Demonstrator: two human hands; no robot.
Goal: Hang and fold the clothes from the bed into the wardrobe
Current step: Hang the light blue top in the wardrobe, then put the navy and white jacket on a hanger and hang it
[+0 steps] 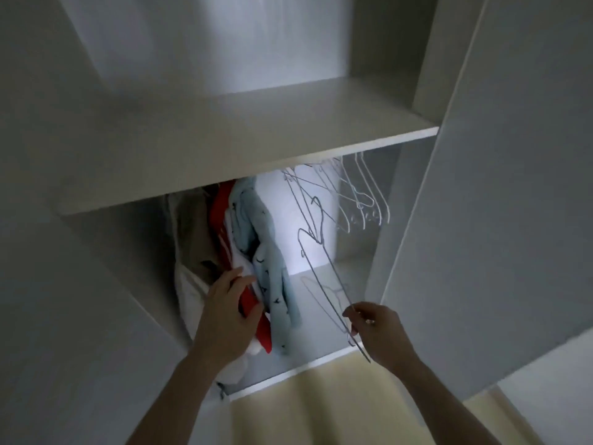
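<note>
Inside the wardrobe (481,187), a shelf (244,139) lies above the hanging space. Clothes (256,252) hang at the left under it, with the left hand (229,311) against their near side. Spare hangers (359,194) hang at the far right, and the right hand (377,332), near and right of the clothes, holds a hanger (321,252) that reaches up between the clothes and the spare hangers.

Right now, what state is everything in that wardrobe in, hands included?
Left hand: fingers straight, pressing the hung clothes aside.
Right hand: pinching a grey wire hanger, which hangs tilted.
Light blue garment: hanging, bunched against the others.
Red garment: hanging, mostly hidden behind the blue one.
White hangers: hanging bare on the right.
Wardrobe door: open.
Upper shelf: nothing visible on it.
</note>
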